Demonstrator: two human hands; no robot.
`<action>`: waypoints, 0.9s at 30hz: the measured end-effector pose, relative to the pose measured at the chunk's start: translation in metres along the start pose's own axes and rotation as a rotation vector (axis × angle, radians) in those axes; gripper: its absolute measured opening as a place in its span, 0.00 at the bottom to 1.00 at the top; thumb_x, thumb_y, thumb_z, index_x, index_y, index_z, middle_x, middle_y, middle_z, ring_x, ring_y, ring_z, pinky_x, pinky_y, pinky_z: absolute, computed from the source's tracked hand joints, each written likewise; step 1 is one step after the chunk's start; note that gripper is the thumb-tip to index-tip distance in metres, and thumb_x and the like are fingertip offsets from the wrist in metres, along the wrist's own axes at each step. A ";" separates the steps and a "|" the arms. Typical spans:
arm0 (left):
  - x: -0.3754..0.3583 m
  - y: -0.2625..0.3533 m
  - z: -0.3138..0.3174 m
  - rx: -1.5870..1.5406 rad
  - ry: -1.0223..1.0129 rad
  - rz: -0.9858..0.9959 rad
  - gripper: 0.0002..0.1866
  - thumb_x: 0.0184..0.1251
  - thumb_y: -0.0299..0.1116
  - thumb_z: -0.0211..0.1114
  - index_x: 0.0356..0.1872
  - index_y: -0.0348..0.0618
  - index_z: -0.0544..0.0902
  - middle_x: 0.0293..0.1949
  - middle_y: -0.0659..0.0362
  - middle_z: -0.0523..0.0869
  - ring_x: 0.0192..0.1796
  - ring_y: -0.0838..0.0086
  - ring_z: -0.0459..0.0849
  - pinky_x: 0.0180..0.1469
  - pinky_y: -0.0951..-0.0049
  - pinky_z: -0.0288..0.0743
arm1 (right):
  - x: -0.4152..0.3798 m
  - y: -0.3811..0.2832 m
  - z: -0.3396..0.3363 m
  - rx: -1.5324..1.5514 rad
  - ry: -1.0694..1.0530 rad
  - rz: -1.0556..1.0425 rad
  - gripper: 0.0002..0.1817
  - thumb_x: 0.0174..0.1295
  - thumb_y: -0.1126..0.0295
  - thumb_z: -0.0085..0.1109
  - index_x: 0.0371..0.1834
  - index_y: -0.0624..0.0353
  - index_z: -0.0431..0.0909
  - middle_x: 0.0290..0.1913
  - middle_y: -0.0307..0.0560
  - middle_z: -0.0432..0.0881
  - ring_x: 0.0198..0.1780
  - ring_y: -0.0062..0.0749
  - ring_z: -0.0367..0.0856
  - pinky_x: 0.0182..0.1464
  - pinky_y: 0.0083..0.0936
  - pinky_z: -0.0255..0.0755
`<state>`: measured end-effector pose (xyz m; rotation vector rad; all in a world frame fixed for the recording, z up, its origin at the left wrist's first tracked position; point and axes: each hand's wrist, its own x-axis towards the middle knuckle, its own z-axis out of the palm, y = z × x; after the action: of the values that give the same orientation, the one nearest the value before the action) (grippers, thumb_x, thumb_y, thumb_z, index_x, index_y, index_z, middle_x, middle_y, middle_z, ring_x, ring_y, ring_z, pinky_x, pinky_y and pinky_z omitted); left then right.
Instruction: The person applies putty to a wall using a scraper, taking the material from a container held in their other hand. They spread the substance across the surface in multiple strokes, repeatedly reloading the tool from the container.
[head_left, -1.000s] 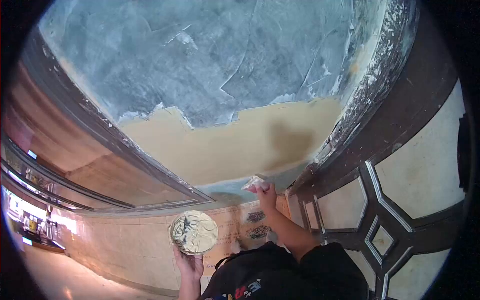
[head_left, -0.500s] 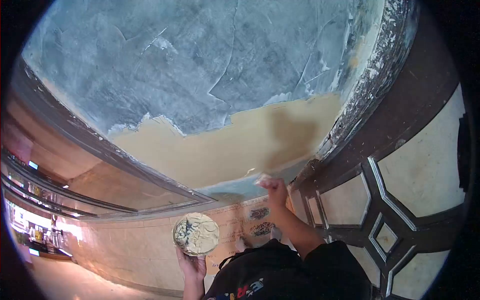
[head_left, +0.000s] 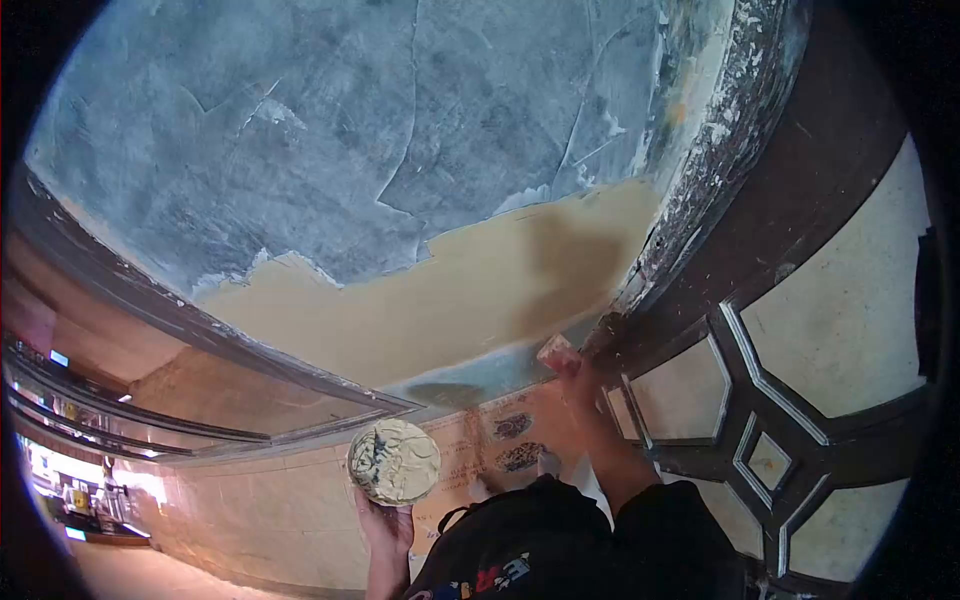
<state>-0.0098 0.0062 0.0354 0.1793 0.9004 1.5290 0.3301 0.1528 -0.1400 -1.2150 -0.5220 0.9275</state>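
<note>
A round tub of cream-coloured paste (head_left: 396, 462), with dark smears on its left part, rests in my left hand (head_left: 388, 530), whose fingers support it from below. My right hand (head_left: 572, 366) is closed round a small flat scraper (head_left: 556, 350) near the lower right corner of the wall panel. Around that corner, the panel shows a smooth cream band (head_left: 430, 317) below a rough grey-blue area (head_left: 300, 140), with a pale blue strip (head_left: 480, 372) along the bottom edge. The scraper's blade is blurred, and whether it touches the wall I cannot tell.
A dark door with pale panels (head_left: 830, 290) stands on the right. The flaking frame (head_left: 690, 180) borders the wall panel. Marked cardboard (head_left: 460, 445) lies below, by my feet. At the far left are shelves with small items (head_left: 80, 490).
My right hand has moved slightly right along the panel's lower edge, and the scraper has turned. The view has shifted, so the wall appears farther left. The tub stays in my left hand.
</note>
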 end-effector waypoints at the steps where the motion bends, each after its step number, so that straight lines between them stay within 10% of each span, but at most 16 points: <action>1: -0.001 -0.001 0.002 0.002 -0.003 -0.003 0.29 0.76 0.52 0.43 0.69 0.44 0.63 0.68 0.53 0.69 0.69 0.60 0.69 0.68 0.54 0.68 | -0.010 -0.012 -0.008 -0.641 -0.060 -0.208 0.13 0.67 0.64 0.57 0.46 0.61 0.73 0.41 0.52 0.82 0.43 0.44 0.83 0.47 0.36 0.75; 8: 0.004 -0.018 0.018 -0.008 -0.016 -0.020 0.29 0.77 0.53 0.41 0.69 0.44 0.63 0.67 0.53 0.70 0.67 0.60 0.71 0.67 0.57 0.69 | -0.014 0.013 0.006 -0.028 -0.275 -0.030 0.15 0.65 0.62 0.60 0.45 0.62 0.72 0.39 0.51 0.82 0.43 0.40 0.82 0.48 0.40 0.74; 11: 0.003 -0.024 0.030 0.009 -0.018 -0.028 0.29 0.77 0.53 0.42 0.69 0.44 0.63 0.67 0.53 0.70 0.67 0.61 0.71 0.67 0.57 0.70 | 0.015 0.033 0.011 -0.261 -0.349 0.144 0.15 0.63 0.62 0.61 0.42 0.63 0.71 0.37 0.54 0.82 0.42 0.35 0.82 0.47 0.40 0.75; 14: 0.001 -0.033 0.029 0.021 -0.004 -0.032 0.29 0.77 0.53 0.41 0.69 0.45 0.63 0.67 0.53 0.69 0.67 0.61 0.71 0.67 0.56 0.70 | 0.042 -0.006 0.031 -0.900 -0.184 -0.145 0.19 0.64 0.55 0.58 0.43 0.61 0.73 0.41 0.54 0.82 0.43 0.43 0.82 0.47 0.39 0.75; 21: -0.010 -0.047 0.038 0.013 0.076 -0.006 0.30 0.76 0.54 0.42 0.68 0.43 0.64 0.67 0.53 0.71 0.67 0.60 0.72 0.66 0.57 0.71 | 0.058 0.097 -0.067 -0.834 -0.053 -0.341 0.27 0.62 0.45 0.58 0.50 0.58 0.75 0.44 0.54 0.82 0.45 0.46 0.82 0.49 0.37 0.75; 22: -0.011 -0.049 0.038 0.022 0.073 -0.009 0.30 0.76 0.54 0.43 0.68 0.43 0.64 0.67 0.53 0.71 0.66 0.60 0.72 0.66 0.57 0.71 | 0.029 0.034 -0.043 -0.779 -0.056 -0.021 0.25 0.63 0.50 0.60 0.52 0.60 0.74 0.43 0.53 0.82 0.45 0.45 0.83 0.48 0.35 0.76; 27: -0.011 -0.061 0.050 0.039 0.088 -0.044 0.29 0.76 0.53 0.43 0.68 0.44 0.65 0.65 0.54 0.72 0.65 0.61 0.74 0.66 0.58 0.72 | 0.013 0.039 0.011 -0.744 -0.350 -0.033 0.20 0.62 0.58 0.63 0.45 0.63 0.71 0.40 0.56 0.82 0.43 0.48 0.84 0.41 0.34 0.77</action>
<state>0.0695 0.0116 0.0357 0.1209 0.9982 1.4879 0.3167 0.1720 -0.1751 -1.7015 -1.2383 0.9521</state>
